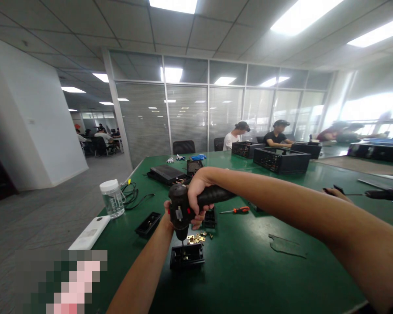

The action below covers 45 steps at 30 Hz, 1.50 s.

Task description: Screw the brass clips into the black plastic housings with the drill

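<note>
A black power drill (179,205) points downward, its bit over a small black plastic box (194,261) that lies open on the green table. My right hand (198,188) is wrapped round the drill where the handle meets the body, the arm reaching in from the right. Behind the drill body, my left hand (167,209) closes round it from the left side, mostly hidden. The bit's tip reaches into the box, near a brassy piece (185,257). Just beyond the box lies a loose pile of brass-coloured small parts (196,238).
An orange-handled screwdriver (240,210), another black box (148,224), a water jar (112,198) and a white flat device (90,233) lie around on the table (249,270). At right, another person's drill (384,195) juts in. Larger black cases (281,160) stand farther back.
</note>
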Motion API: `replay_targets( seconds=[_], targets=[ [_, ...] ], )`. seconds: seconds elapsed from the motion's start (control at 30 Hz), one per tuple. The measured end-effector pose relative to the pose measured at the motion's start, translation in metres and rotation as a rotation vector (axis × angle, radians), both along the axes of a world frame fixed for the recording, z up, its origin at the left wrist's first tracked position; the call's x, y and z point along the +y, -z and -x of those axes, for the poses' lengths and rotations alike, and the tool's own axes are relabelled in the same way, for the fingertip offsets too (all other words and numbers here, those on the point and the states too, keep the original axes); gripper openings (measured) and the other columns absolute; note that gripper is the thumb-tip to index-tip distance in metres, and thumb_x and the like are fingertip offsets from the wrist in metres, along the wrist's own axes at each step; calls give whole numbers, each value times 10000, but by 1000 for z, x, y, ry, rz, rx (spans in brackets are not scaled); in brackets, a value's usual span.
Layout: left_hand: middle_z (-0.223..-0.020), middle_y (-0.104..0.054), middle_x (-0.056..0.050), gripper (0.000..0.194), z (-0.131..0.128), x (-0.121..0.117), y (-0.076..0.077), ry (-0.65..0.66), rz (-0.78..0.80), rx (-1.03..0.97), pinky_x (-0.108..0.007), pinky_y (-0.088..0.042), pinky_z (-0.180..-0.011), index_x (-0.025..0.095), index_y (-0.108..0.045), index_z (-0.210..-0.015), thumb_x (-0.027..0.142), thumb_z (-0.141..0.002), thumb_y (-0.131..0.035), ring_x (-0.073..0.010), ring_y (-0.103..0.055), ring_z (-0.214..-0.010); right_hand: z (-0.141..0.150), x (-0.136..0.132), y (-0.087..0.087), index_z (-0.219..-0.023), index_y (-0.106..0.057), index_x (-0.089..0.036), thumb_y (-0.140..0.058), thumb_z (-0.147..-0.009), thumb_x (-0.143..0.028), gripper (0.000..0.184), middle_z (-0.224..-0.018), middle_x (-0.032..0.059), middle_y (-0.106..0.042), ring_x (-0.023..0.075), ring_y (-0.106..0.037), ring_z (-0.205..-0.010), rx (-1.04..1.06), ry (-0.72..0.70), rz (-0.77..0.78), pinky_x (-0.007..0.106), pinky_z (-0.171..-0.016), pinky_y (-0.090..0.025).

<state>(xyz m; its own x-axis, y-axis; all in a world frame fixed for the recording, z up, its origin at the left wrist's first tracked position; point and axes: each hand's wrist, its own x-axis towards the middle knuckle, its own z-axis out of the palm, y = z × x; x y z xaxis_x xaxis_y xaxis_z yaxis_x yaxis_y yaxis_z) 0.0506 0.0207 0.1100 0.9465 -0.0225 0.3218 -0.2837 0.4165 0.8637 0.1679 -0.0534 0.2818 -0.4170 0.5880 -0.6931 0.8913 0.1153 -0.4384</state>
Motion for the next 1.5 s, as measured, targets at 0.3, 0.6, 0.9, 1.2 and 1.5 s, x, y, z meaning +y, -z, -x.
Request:
replay_targets(
  seconds=[0.3,0.6,0.9,1.2,1.5],
  targets=[
    [-830,-437,-23,1116,-1,3,0,30,-36,9,-307,-349,-645,73,-526,-1186,794,-352,-698,-130,-353,-676,-1,-5,-1,-553,-556,-249,-532,-671,-237,121,-464,-65,-528,62,-532,-378,-9,2,-54,63,-363,-375],
    [-837,-431,-25,1143,-2,5,4,38,-27,7,-307,-353,-645,60,-535,-1192,813,-345,-687,-133,-359,-682,2,-6,-3,-557,-566,-259,-511,-658,-218,122,-482,-44,-559,75,-549,-403,-63,61,-74,71,-390,-400],
    [-832,-449,-38,1056,0,-2,0,-2,26,16,-299,-373,-628,76,-571,-1078,809,-330,-706,-131,-378,-678,-1,-7,0,-559,-553,-248,-534,-678,-227,123,-466,-60,-525,70,-530,-377,3,73,-129,72,-371,-384],
    [-846,-468,-36,1056,-1,-1,-2,23,32,25,-294,-395,-645,82,-560,-1105,777,-326,-723,-129,-390,-681,-5,1,6,-555,-562,-238,-526,-685,-216,137,-473,-59,-546,56,-523,-370,7,42,-97,57,-377,-379],
    [-830,-479,-47,1059,-1,-5,-7,-4,30,20,-302,-379,-638,51,-563,-1154,746,-373,-737,-133,-397,-668,-11,8,19,-557,-568,-233,-549,-757,-216,202,-468,-64,-559,50,-538,-377,48,136,-195,55,-367,-376]
  ],
)
